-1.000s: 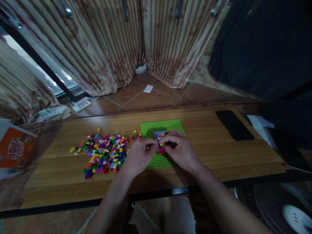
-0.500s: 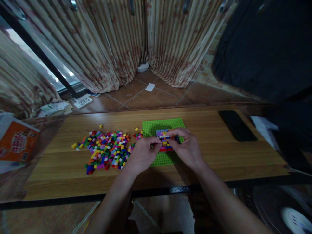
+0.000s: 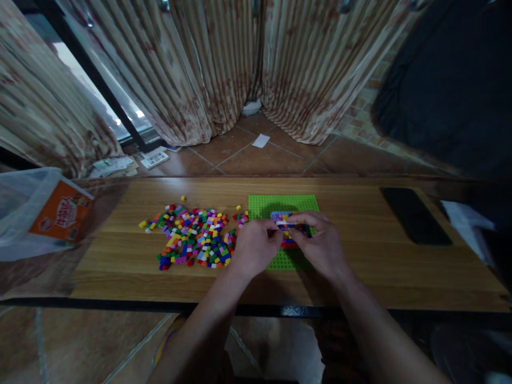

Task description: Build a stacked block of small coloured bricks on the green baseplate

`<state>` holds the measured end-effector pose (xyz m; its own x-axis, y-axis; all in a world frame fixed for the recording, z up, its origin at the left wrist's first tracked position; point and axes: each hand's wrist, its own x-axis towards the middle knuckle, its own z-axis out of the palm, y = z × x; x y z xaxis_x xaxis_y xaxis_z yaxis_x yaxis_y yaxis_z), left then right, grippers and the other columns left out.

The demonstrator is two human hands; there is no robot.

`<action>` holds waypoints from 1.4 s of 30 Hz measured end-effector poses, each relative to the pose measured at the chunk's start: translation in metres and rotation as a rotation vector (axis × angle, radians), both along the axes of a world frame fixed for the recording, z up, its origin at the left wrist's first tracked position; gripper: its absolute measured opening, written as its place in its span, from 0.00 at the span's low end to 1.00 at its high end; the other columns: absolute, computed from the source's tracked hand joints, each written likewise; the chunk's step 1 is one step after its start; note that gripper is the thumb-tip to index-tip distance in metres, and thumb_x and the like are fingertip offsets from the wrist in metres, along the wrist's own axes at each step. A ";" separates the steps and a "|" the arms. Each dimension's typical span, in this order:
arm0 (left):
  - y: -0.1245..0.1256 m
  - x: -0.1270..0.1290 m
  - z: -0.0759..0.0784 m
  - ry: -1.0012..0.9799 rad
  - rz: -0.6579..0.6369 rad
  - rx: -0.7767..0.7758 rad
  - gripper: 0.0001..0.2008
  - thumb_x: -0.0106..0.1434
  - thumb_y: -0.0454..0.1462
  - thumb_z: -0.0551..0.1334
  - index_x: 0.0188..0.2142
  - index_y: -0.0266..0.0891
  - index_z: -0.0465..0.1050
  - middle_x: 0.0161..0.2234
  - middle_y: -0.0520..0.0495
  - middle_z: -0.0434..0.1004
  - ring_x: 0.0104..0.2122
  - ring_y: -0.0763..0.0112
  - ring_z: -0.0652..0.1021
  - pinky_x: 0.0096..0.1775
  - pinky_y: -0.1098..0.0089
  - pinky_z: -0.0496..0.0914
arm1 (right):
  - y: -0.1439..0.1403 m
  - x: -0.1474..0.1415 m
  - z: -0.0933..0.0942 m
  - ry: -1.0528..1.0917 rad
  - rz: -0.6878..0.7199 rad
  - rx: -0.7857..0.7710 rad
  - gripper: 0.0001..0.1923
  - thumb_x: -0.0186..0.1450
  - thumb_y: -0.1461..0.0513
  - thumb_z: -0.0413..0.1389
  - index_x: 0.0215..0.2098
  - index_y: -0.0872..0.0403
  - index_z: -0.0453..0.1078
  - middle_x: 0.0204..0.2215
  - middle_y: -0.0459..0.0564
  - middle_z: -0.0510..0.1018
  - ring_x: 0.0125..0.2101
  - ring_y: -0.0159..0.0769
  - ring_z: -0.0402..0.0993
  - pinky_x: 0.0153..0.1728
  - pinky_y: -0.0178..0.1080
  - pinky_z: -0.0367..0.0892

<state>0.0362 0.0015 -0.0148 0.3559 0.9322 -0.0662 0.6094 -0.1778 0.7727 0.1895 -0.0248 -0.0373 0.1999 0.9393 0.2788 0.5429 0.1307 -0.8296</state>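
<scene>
A many-coloured build of small toy bricks [image 3: 285,226] stands on a green studded baseplate [image 3: 260,204]. My left hand [image 3: 258,246] is closed in a pinch at the left side of the build. Whatever lies between its fingertips is too small or hidden to make out. On the other side, my right hand [image 3: 325,242] has its index finger along the back of the build and its thumb at the front, gripping it. Both hands cover much of the build and part of the plate.
Left of the plate lies a spread pile of loose toy bricks [image 3: 196,234] on the wooden table [image 3: 132,266]. A black phone-like slab [image 3: 415,216] rests at the right. Beyond the left end is a clear plastic bag [image 3: 24,208] with an orange label.
The view has swung left, so everything sits further right in the picture. My left fingertips have come slightly further over the build; my right hand keeps much the same grip.
</scene>
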 end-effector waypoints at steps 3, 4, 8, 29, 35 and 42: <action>0.000 0.001 0.003 0.031 0.009 0.004 0.12 0.60 0.34 0.56 0.27 0.36 0.79 0.20 0.51 0.73 0.21 0.75 0.68 0.25 0.74 0.60 | 0.000 -0.001 0.002 0.031 -0.003 -0.010 0.05 0.57 0.62 0.59 0.31 0.48 0.78 0.35 0.48 0.81 0.41 0.43 0.73 0.47 0.49 0.66; 0.000 0.001 0.004 0.036 0.009 0.003 0.12 0.60 0.34 0.56 0.27 0.36 0.79 0.20 0.51 0.73 0.21 0.75 0.68 0.25 0.74 0.60 | 0.000 -0.001 0.002 0.038 -0.012 -0.015 0.05 0.57 0.61 0.59 0.31 0.48 0.78 0.34 0.49 0.81 0.41 0.43 0.73 0.47 0.49 0.66; 0.000 0.003 0.006 0.069 0.022 -0.007 0.12 0.60 0.33 0.56 0.27 0.36 0.79 0.21 0.50 0.74 0.22 0.73 0.69 0.27 0.73 0.61 | 0.001 -0.003 0.002 0.050 -0.036 -0.035 0.05 0.56 0.61 0.60 0.30 0.48 0.78 0.33 0.49 0.81 0.41 0.44 0.73 0.46 0.49 0.65; -0.001 -0.012 0.000 0.067 0.004 0.073 0.11 0.62 0.35 0.57 0.31 0.40 0.80 0.27 0.48 0.81 0.27 0.69 0.77 0.31 0.72 0.68 | 0.002 0.006 -0.011 0.027 -0.017 -0.028 0.08 0.58 0.55 0.59 0.32 0.47 0.78 0.35 0.48 0.81 0.39 0.44 0.75 0.46 0.49 0.68; 0.019 -0.069 0.005 0.122 -0.025 0.076 0.13 0.56 0.28 0.57 0.29 0.38 0.80 0.28 0.49 0.81 0.28 0.70 0.77 0.32 0.74 0.68 | 0.004 0.009 -0.015 0.068 -0.062 -0.089 0.09 0.59 0.54 0.59 0.33 0.48 0.78 0.35 0.49 0.81 0.38 0.44 0.76 0.46 0.49 0.69; 0.025 -0.124 0.005 0.215 -0.036 0.018 0.12 0.50 0.29 0.59 0.28 0.40 0.82 0.27 0.50 0.82 0.29 0.69 0.78 0.33 0.73 0.69 | 0.005 0.007 -0.015 0.050 -0.063 -0.068 0.10 0.59 0.53 0.59 0.32 0.48 0.78 0.36 0.49 0.81 0.38 0.44 0.76 0.45 0.50 0.69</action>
<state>-0.0878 0.0267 -0.0103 0.3687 0.9208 -0.1273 0.7525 -0.2153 0.6224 0.1966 -0.0198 -0.0522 0.2708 0.9410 0.2028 0.5059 0.0401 -0.8617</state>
